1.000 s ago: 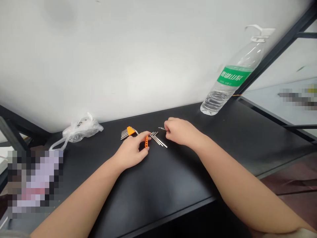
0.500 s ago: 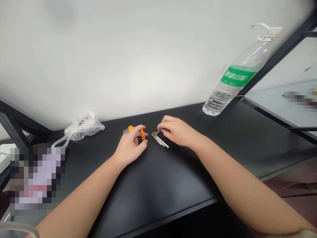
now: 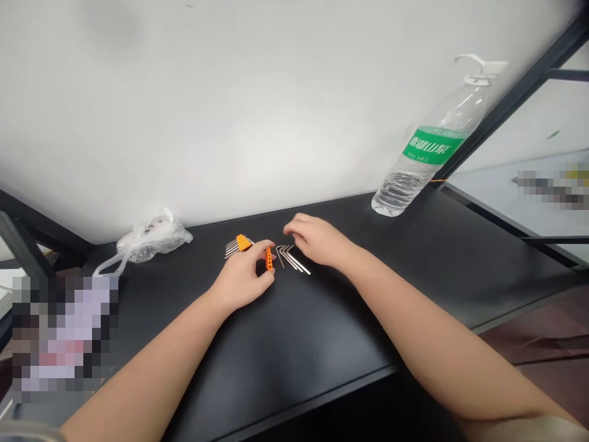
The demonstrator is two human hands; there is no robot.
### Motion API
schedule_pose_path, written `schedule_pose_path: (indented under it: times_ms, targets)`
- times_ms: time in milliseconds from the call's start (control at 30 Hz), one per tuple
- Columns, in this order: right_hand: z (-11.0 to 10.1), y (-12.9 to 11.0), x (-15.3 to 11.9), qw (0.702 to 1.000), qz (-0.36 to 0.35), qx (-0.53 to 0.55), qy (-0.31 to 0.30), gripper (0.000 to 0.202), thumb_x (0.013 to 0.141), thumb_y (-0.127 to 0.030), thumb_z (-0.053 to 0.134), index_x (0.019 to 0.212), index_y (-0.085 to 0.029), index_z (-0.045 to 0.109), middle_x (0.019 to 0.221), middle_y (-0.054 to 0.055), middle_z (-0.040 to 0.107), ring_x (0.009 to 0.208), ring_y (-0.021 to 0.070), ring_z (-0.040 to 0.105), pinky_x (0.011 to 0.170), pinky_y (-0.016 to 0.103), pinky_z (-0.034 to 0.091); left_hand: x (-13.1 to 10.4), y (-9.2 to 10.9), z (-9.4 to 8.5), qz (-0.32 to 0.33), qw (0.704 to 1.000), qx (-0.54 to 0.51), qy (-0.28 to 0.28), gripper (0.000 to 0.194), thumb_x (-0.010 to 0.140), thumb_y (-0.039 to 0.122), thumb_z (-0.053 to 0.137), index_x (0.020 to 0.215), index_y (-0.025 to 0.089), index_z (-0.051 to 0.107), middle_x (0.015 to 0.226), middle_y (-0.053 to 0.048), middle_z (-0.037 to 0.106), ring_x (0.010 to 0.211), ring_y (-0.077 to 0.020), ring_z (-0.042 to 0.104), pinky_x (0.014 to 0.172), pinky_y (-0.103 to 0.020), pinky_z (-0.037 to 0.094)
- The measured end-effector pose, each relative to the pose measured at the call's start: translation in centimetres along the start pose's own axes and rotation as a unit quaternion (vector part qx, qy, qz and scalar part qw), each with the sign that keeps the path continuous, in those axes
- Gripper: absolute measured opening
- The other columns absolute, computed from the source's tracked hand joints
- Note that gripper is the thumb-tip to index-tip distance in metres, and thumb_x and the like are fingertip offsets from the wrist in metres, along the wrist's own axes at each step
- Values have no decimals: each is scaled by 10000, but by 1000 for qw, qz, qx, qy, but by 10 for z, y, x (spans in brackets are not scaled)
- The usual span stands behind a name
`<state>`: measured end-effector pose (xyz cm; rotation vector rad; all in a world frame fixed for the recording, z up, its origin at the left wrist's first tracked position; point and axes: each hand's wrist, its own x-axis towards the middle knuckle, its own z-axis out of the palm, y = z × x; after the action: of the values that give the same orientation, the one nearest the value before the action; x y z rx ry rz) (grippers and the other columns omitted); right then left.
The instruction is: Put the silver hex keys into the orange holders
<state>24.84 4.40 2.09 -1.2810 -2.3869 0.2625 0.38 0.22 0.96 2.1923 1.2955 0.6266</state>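
Observation:
My left hand [image 3: 243, 277] grips an orange hex key holder [image 3: 269, 258] between thumb and fingers; a row of holes runs along the face I see. Just right of it, several silver L-shaped hex keys [image 3: 294, 260] lie fanned side by side on the black tabletop [image 3: 294, 344]. My right hand [image 3: 317, 238] hovers at their far right, fingers loosely curled, and no object shows in it. Beyond my left hand lies a second orange holder [image 3: 242, 242] with a row of thin metal keys [image 3: 231, 247] in it, partly behind my fingers.
A large clear water bottle [image 3: 399, 184] with a green label stands at the back right, near a black metal frame post [image 3: 519, 101]. Crumpled clear plastic bagging [image 3: 154, 236] lies at the back left by the white wall [image 3: 257, 123]. The tabletop's front edge [image 3: 313, 402] is near me.
My right hand has let go of a hex key, which now lies at the left of the row. More of the second orange holder shows. The view has shifted slightly.

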Motion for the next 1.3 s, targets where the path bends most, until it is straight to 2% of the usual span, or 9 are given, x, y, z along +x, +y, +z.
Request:
schedule_pose_path:
  times_ms: [133, 267, 400, 533, 633, 767, 1033, 1167, 1300]
  targets:
    - [-28, 3, -15, 990, 59, 28, -123, 198, 895, -128, 573, 951, -221, 740, 896, 27, 730, 779, 174, 640, 735, 280, 455, -2, 0, 0, 29, 999, 7, -12, 479, 857, 259, 617, 1335, 260, 581, 1131, -3, 783, 715, -151, 642, 762, -316, 540]
    - [-28, -4, -20, 969, 44, 63, -236, 143, 872, -177, 610, 916, -223, 738, 920, 30, 733, 714, 161, 621, 644, 266, 432, -3, 0, 1, 55, 998, 15, -33, 503, 861, 251, 613, 1362, 279, 578, 1124, -2, 778, 690, -142, 620, 712, -300, 520]
    - [-20, -4, -14, 977, 20, 61, -204, 216, 887, -159, 574, 994, -227, 748, 1016, 47, 725, 813, 168, 641, 713, 264, 455, -3, 0, 1, 58, 998, 15, -34, 479, 868, 245, 607, 1345, 272, 574, 1121, -1, 777, 633, -128, 573, 667, -288, 495]
    - [-26, 18, -13, 988, 113, -17, -103, 160, 873, -171, 606, 944, -214, 743, 1012, 58, 722, 867, 187, 646, 771, 283, 459, -4, 2, 0, 64, 997, 5, -31, 502, 868, 230, 595, 1367, 273, 562, 1161, -4, 767, 615, -117, 555, 654, -281, 483]
    - [-31, 38, -15, 978, 171, -55, -105, 133, 863, -195, 642, 938, -217, 749, 1015, 68, 713, 861, 195, 647, 765, 292, 460, -5, 6, -2, 69, 996, 23, -44, 516, 860, 228, 592, 1373, 278, 584, 980, 8, 765, 587, -124, 533, 627, -281, 461]
    - [-31, 51, -19, 977, 168, -60, -120, 234, 862, -258, 690, 1087, -245, 754, 1105, 83, 678, 859, 196, 645, 746, 297, 466, -5, 11, -5, 77, 995, 26, -54, 475, 848, 216, 579, 1317, 270, 630, 883, 13, 736, 593, -132, 545, 637, -284, 457]
    - [-21, 37, -16, 978, 148, -48, -139, 49, 842, -193, 686, 850, -221, 725, 971, 68, 695, 779, 187, 627, 661, 288, 429, -5, 11, -6, 76, 995, 31, -57, 489, 847, 244, 586, 1335, 264, 625, 855, 3, 720, 639, -151, 583, 657, -288, 474]
    - [-20, 26, -16, 975, 156, -70, -140, 42, 795, -171, 684, 790, -212, 692, 935, 73, 720, 729, 193, 622, 622, 302, 403, -3, 5, -2, 25, 998, 36, -42, 521, 894, 266, 551, 1415, 269, 553, 875, 2, 738, 624, -156, 578, 661, -301, 492]
    - [-21, 17, -16, 975, 161, -80, -131, 27, 768, -200, 702, 772, -220, 684, 906, 65, 730, 699, 193, 618, 595, 304, 385, 1, 2, 3, 8, 999, 26, -33, 533, 941, 281, 518, 1473, 267, 484, 1091, -35, 756, 746, -171, 647, 737, -316, 523]
